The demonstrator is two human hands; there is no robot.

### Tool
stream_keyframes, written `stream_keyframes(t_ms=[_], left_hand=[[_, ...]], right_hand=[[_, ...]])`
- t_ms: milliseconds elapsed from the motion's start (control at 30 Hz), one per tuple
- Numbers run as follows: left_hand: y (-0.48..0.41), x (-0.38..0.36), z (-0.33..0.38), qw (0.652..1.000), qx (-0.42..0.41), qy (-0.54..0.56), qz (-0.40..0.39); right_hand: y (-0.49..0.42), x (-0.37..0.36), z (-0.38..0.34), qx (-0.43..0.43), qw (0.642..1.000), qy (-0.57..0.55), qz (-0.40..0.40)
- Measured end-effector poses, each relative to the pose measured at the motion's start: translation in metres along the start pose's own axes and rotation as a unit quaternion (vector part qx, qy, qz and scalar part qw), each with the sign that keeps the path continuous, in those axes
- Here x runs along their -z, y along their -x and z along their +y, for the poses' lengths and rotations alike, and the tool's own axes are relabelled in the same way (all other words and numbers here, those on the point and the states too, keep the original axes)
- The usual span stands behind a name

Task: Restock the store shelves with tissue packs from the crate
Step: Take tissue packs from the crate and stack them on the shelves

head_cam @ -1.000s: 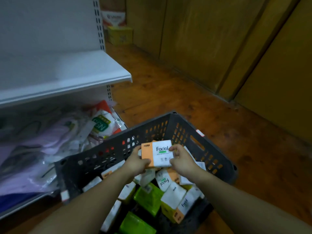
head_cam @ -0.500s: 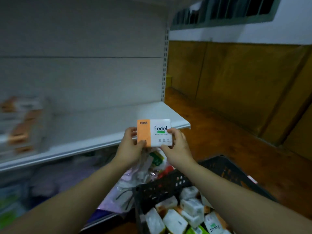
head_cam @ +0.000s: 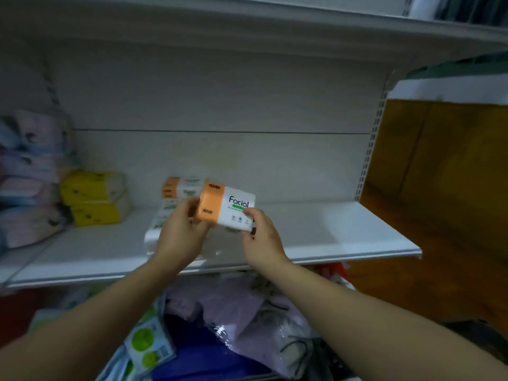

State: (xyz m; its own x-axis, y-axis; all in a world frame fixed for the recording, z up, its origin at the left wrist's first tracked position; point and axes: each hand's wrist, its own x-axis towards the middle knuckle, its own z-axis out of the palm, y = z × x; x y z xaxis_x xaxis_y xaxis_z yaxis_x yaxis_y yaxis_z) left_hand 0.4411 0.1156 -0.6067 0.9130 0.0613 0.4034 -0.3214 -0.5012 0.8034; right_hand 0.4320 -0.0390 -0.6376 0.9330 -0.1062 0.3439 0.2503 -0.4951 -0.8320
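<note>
**Facial pack held above the shelf, not yet set down**

At the far left of the frame, blurred pastel tissue packs are piled on the white shelf. Two yellow tissue packs are stacked just beside them. Near centre stands a short stack of orange-and-white packs.

In front of that stack, the left hand has its fingers curled round the orange end of the Facial tissue pack. The right hand pinches the pack's white lower corner. The pack is tilted and clear of the shelf surface.

Right of the hands the shelf is bare. Bagged goods lie on the level below. The crate is out of frame.

The likely risks:
- Pushing the pack in at this tilt could nudge the stack behind and topple it.
- The soft wrapper may slip from the corner pinch.
- Set too near the front lip, the pack could drop onto the bags below.
</note>
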Motion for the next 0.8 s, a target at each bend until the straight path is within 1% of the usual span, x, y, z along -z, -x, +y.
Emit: stream_keyframes(t_ms=[167, 300, 433, 500, 567, 633, 733, 800], left_hand=[[-0.024, 0.044, -0.033, 0.997, 0.024, -0.044, 0.051], [-0.035, 0.059, -0.056, 0.992, 0.043, -0.097, 0.072], [-0.042, 0.061, -0.072, 0.989, 0.077, -0.104, 0.075], [-0.043, 0.061, -0.077, 0.990, 0.084, -0.096, 0.057], [-0.043, 0.061, -0.079, 0.991, 0.089, -0.093, 0.034], [-0.044, 0.061, -0.077, 0.992, 0.089, -0.092, -0.001], [-0.044, 0.063, -0.069, 0.990, 0.090, -0.079, -0.078], [-0.047, 0.064, -0.064, 0.989, 0.069, -0.096, -0.088]], right_hand=[[-0.025, -0.046, -0.032, -0.003, 0.999, 0.013, -0.039], [-0.038, -0.068, -0.044, -0.030, 0.996, 0.043, -0.065], [-0.046, -0.080, -0.045, -0.049, 0.995, 0.071, -0.044], [-0.052, -0.082, -0.044, -0.049, 0.995, 0.087, -0.029], [-0.057, -0.084, -0.044, -0.050, 0.993, 0.102, -0.034], [-0.062, -0.086, -0.043, -0.060, 0.988, 0.121, -0.073], [-0.066, -0.088, -0.044, -0.070, 0.978, 0.129, -0.148], [-0.067, -0.083, -0.045, -0.061, 0.978, 0.120, -0.161]])
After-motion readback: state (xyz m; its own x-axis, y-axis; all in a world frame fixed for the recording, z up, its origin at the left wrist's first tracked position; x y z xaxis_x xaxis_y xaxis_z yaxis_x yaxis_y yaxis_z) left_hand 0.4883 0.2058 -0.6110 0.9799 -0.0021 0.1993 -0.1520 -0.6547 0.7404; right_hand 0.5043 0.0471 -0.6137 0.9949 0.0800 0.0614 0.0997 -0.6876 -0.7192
